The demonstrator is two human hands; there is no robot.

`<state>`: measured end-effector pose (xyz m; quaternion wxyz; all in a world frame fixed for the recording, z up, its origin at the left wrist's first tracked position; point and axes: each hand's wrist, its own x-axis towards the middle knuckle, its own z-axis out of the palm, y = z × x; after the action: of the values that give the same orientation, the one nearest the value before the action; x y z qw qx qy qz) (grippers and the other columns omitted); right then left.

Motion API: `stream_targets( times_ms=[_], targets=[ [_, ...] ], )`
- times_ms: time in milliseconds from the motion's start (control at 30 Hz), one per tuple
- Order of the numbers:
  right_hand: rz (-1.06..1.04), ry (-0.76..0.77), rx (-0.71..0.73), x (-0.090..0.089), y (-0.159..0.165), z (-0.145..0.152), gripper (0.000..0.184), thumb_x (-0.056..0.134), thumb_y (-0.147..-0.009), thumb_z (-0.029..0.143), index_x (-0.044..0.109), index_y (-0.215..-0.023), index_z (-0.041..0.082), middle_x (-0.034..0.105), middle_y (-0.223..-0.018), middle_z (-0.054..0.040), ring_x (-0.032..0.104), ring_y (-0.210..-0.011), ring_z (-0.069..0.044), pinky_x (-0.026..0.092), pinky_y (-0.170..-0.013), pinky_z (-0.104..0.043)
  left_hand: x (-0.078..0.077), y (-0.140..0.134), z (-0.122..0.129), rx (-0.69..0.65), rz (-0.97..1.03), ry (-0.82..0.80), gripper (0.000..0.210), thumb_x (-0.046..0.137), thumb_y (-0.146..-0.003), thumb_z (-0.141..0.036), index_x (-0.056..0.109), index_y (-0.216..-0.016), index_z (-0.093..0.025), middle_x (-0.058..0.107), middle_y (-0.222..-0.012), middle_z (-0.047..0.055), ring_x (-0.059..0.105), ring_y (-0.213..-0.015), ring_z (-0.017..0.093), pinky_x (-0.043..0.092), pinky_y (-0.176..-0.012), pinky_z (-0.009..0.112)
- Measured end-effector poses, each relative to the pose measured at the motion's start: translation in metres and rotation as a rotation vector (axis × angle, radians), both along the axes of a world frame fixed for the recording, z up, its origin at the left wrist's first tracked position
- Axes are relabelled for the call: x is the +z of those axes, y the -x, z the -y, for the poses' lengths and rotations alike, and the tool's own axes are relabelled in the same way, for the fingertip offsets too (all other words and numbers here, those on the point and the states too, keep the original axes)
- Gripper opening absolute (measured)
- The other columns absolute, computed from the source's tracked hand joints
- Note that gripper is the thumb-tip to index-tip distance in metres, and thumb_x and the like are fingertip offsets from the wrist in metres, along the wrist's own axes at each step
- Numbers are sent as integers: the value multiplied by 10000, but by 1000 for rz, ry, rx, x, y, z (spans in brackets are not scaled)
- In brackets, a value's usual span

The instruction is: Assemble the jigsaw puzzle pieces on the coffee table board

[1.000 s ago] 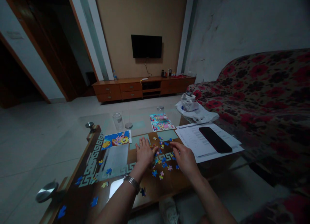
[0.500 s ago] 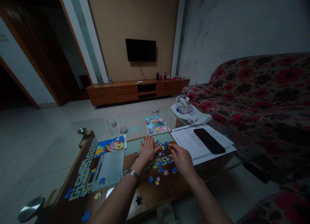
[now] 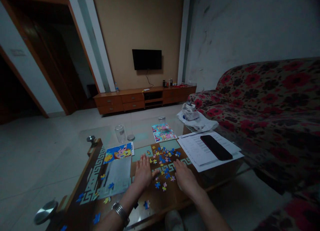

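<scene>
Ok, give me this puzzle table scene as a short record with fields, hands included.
setting: dim living room, glass-topped coffee table
left hand: flat, fingers spread, on the table at the left edge of the loose puzzle pieces
right hand: palm down at the right of the pieces, holding nothing visible
wrist: metal bracelet on the left arm
left of hands: cartoon picture sheet
beyond pieces: second cartoon picture, glass jar
right of hands: printed papers with a black phone on top
background: floral sofa, wall television
</scene>
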<state>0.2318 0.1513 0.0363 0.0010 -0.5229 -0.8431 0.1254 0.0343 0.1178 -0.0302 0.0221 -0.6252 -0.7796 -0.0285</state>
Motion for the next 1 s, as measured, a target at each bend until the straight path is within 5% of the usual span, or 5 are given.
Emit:
stream_targets(
  times_ms=[233, 500, 733, 1000],
  targets=[
    [55, 49, -3, 9, -4, -8, 544, 348, -845, -1, 501, -1360, 79, 373, -1485, -174, 332, -1380, -267, 362, -1074, -385, 14, -2, -13, -8, 31, 12, 685, 304, -941, -522, 345, -1426, -40, 262, -1514, 232, 247, -1411, 338, 275, -1105, 560],
    [36, 27, 8, 4, -7, -18, 527, 351, -873, 35, 568, -1314, 225, 416, -1471, -125, 387, -1345, -284, 380, -1036, -442, 27, -15, 8, -175, 56, 11, 582, 355, -939, -524, 357, -1439, -225, 307, -1529, 98, 253, -1415, 314, 246, -1102, 626],
    [65, -8, 24, 10, -9, -9, 582, 312, -850, 0, 440, -1409, 100, 374, -1487, -168, 356, -1366, -271, 355, -1075, -411, 60, -21, 41, -133, 61, 105, 626, 416, -932, -477, 315, -1452, -144, 212, -1546, 114, 203, -1431, 288, 220, -1135, 588],
    [17, 101, 244, 15, 16, 40, 576, 322, -835, 35, 469, -1390, 84, 398, -1469, -154, 366, -1363, -248, 324, -1110, -387, 29, -43, 91, -348, 292, 155, 851, 388, -815, -741, 338, -1445, -171, 242, -1533, 113, 214, -1425, 302, 184, -1146, 594]
  ],
)
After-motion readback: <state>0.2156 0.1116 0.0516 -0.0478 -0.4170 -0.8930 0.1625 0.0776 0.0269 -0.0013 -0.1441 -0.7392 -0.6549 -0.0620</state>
